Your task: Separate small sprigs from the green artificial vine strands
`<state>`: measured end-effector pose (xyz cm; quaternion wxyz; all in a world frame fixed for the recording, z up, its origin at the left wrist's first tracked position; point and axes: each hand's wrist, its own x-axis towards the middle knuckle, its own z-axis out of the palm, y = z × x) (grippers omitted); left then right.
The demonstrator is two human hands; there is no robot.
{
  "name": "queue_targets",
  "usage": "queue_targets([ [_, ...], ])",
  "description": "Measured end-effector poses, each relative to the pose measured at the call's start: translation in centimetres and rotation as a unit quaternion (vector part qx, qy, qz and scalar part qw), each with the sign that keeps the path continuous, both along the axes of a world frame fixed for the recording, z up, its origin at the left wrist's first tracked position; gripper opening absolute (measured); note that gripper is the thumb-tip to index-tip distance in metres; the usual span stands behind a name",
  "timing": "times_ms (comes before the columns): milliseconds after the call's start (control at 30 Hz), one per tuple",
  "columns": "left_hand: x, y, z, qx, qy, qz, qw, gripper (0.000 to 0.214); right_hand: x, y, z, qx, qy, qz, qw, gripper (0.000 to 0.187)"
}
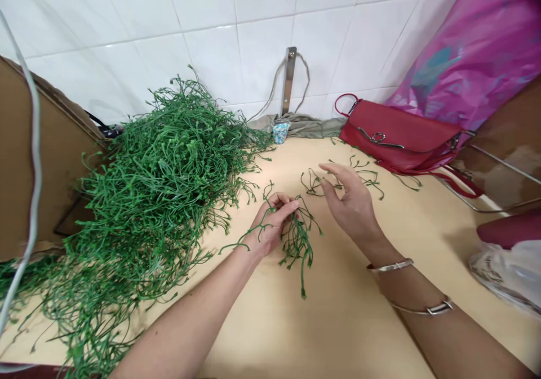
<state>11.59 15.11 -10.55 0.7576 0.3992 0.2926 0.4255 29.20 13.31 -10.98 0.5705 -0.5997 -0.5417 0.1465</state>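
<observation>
Here we go: a white tile wall (236,47) rises behind a pale wooden tabletop (338,322), and taking over the left side is a huge tangled heap of green artificial stems (147,182), spreading across the table beside a cardboard sheet (38,159). Over on the right, a magenta plastic bag (477,47) sits behind a red handbag (397,131). Now to the hands, and they're apart! The left hand (273,224) is closed around a branching green sprig (298,244), just clear of the heap, with its stems dangling toward the table. The right hand (349,201) hangs open, fingers spread, nearest a few loose sprigs (369,177). A thin metal bangle (391,265) circles that right forearm.
</observation>
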Motion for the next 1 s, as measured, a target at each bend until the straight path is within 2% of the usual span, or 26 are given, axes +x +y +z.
queue_targets([
  [67,0.0,0.4,-0.4,0.001,0.005,0.014,1.0,0.052,-1.0,-0.3,-0.1,-0.036,0.01,0.081,0.996,0.056],
  [133,-0.1,0.6,-0.6,0.003,0.009,0.022,1.0,0.052,-1.5,-0.5,-0.3,-0.098,0.04,0.166,0.981,0.067],
  [200,-0.1,0.6,-0.6,0.002,0.013,0.02,1.0,0.051,-1.7,-0.6,-0.5,-0.142,0.068,0.215,0.964,0.072],
  [333,-0.1,0.7,-0.6,-0.023,0.025,0.001,0.999,0.052,-1.4,-0.5,-0.7,-0.179,0.126,0.22,0.951,0.07],
  [467,0.0,1.3,-0.8,-0.033,0.03,0.003,0.999,0.053,-1.0,-0.4,-0.7,-0.204,0.188,0.24,0.93,0.075],
  [567,-0.1,1.6,-1.0,-0.033,0.037,-0.002,0.999,0.054,-1.2,-0.5,-0.8,-0.224,0.205,0.262,0.916,0.077],
  [733,-0.2,1.5,-0.7,-0.047,0.045,0.012,0.998,0.064,-1.2,-0.5,-0.7,-0.232,0.184,0.27,0.916,0.073],
  [900,-0.4,1.3,0.3,-0.074,0.054,0.005,0.996,0.069,-0.4,-0.8,-0.2,-0.272,0.124,0.313,0.901,0.07],
  [1000,-0.4,1.0,0.5,-0.07,0.051,0.002,0.996,0.066,-0.4,-1.0,-0.1,-0.279,0.06,0.294,0.912,0.064],
])
